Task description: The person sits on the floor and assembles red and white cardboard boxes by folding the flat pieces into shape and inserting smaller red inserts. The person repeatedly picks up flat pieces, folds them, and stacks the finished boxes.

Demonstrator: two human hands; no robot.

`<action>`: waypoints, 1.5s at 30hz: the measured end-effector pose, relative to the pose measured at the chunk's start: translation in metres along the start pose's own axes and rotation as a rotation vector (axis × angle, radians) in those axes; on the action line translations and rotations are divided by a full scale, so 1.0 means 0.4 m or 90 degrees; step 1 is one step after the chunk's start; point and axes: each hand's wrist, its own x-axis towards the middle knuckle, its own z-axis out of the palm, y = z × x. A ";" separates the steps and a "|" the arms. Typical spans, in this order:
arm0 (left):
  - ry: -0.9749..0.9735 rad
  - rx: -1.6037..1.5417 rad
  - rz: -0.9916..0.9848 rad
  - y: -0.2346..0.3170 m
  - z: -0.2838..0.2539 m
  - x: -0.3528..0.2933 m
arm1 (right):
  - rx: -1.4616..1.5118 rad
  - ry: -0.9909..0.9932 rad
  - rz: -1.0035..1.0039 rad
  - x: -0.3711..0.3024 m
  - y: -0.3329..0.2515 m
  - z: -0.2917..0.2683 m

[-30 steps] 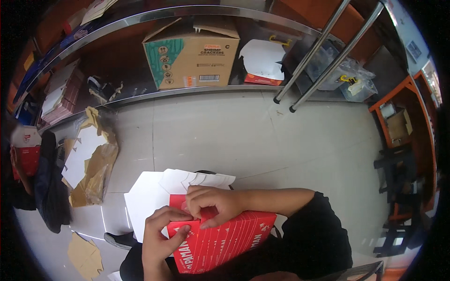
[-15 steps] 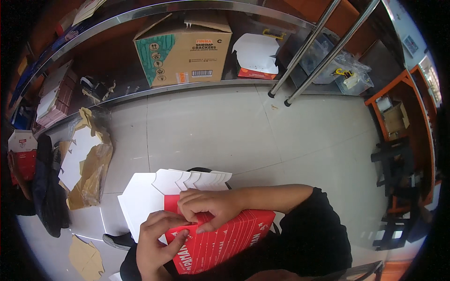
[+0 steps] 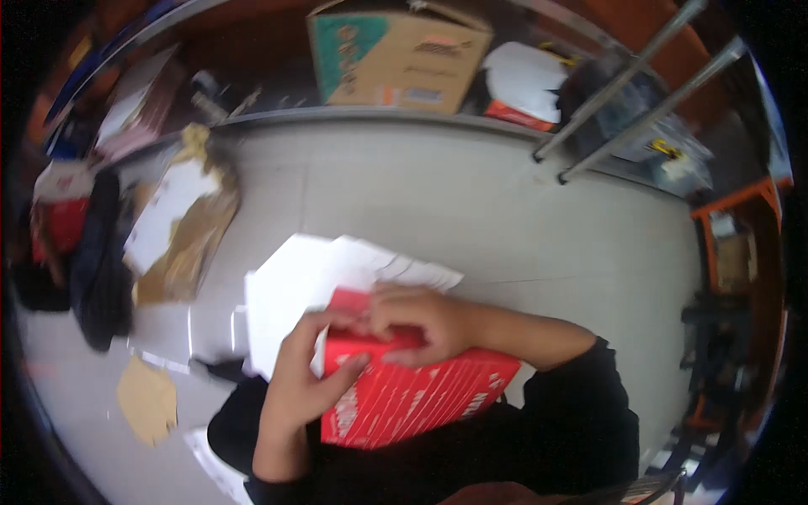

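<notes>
A red carton with white print lies tilted across my lap, low in the head view. My left hand grips its left end, thumb pressed on the red face. My right hand lies over the top end, fingers curled on the folded flap. Behind the carton sits a stack of flat white cardboard sheets on the grey floor.
A brown cardboard box stands at the back under a metal shelf rail. Torn brown cardboard and white sheets lie at left beside dark cloth. Two metal bars slant at the upper right. An orange frame stands at right.
The view has shifted downward a little, so the shelf and box sit higher. My hands stay on the red carton's top end, the right fingers pressing the flap down.
</notes>
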 end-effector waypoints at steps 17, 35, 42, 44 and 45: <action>-0.093 -0.011 0.174 0.006 0.010 0.013 | -0.002 0.056 -0.036 -0.023 -0.023 0.003; -0.102 0.085 0.232 0.020 -0.010 0.010 | -0.008 0.026 -0.099 -0.003 -0.031 0.017; -0.157 0.187 0.087 0.061 -0.005 -0.006 | -0.007 0.040 -0.091 -0.006 -0.025 0.029; -0.159 0.205 0.078 0.068 0.001 -0.004 | -0.018 0.040 -0.104 -0.005 -0.022 0.026; -0.171 0.172 0.114 0.063 -0.001 -0.003 | -0.015 0.040 -0.098 -0.005 -0.025 0.024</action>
